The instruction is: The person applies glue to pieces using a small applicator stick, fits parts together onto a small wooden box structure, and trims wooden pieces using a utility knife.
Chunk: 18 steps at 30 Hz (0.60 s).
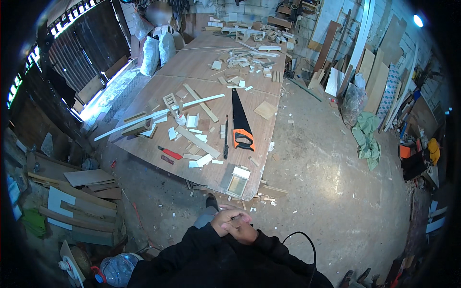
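My left hand (223, 220) and my right hand (244, 232) are together in front of me, past the near edge of the worktable (192, 168). Their fingers are curled and pressed against each other, and whatever may lie between them is hidden. Nearest to them on the table is a small open wooden box (237, 182) with a white end piece. Beyond it lies a handsaw (242, 122) with a black blade and orange grip. A long narrow dark tool (226, 139) rests beside the saw. Left of these is a red-handled tool (170, 152).
Pale wood offcuts (197, 139) and a long white strip (158, 114) lie across the table, with more scraps at its far end. Boards (374, 81) lean at the right wall. Stacked wood (89, 192) and a clear plastic bottle (119, 270) stand at the left. White sacks (150, 55) stand behind.
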Each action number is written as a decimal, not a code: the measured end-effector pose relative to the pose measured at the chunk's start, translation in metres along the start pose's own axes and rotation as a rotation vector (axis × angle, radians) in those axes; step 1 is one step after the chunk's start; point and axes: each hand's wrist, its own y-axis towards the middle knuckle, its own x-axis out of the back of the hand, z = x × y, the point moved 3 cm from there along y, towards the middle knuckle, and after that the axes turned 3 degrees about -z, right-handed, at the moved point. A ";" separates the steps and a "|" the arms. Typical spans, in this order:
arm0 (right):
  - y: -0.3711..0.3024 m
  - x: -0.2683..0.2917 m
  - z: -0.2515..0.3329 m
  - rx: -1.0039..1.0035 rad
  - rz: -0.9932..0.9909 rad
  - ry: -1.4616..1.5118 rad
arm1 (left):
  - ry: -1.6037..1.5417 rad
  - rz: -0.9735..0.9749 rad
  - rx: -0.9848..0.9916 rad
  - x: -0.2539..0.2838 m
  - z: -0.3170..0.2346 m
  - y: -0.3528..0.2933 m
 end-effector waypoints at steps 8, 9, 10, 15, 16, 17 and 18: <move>0.016 0.012 -0.011 0.069 -0.126 0.004 | 0.092 0.031 0.027 0.007 0.025 0.026; 0.016 0.016 -0.018 0.120 -0.180 -0.039 | 0.194 0.038 -0.029 0.005 0.024 0.034; 0.018 0.019 0.009 0.219 -0.202 0.002 | 0.218 0.071 -0.151 0.001 0.023 0.042; 0.026 0.039 0.024 0.129 -0.316 -0.108 | 0.182 0.168 -0.318 -0.009 0.004 0.077; 0.026 0.043 0.023 0.103 -0.339 -0.124 | 0.137 0.231 -0.255 -0.009 0.006 0.083; 0.024 0.045 0.021 0.078 -0.362 -0.139 | 0.091 0.297 -0.191 -0.008 0.008 0.087; 0.025 0.049 0.019 0.058 -0.386 -0.155 | 0.023 0.349 -0.066 -0.004 0.009 0.094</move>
